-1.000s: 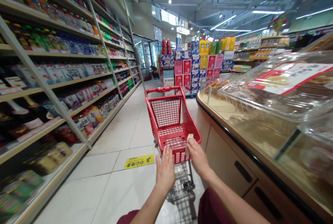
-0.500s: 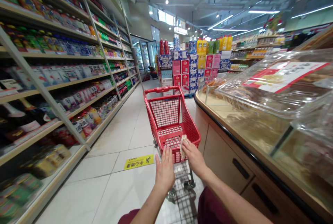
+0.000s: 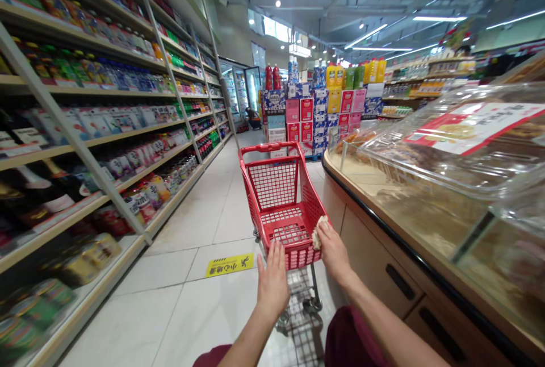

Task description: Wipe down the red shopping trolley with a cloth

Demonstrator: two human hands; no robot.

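A red plastic shopping cart (image 3: pixel 273 185) stands on the tiled floor in front of me, its basket holding nothing that I can see. My right hand (image 3: pixel 334 250) is closed on a crumpled off-white cloth (image 3: pixel 317 236), which lies against the near right corner of the basket rim. At the near left corner of the rim rests my left hand (image 3: pixel 273 279), fingers stretched out and holding nothing. The fingertips of that hand overlap the rim. Below the basket, the cart's metal legs and wheels show between my arms.
Shelves of bottled drinks (image 3: pixel 114 88) line the left side. On the right is a wooden counter (image 3: pixel 374 242) with clear plastic covers (image 3: pixel 426 157) over food. Stacked drink cartons (image 3: pixel 306 111) stand ahead. A yellow floor sticker (image 3: pixel 230 265) lies left of the cart. A person (image 3: pixel 254 119) crouches far off.
My right hand has slid the cloth rightward along the near rim to its right corner. My left hand has stayed at the left corner. The view has shifted slightly.
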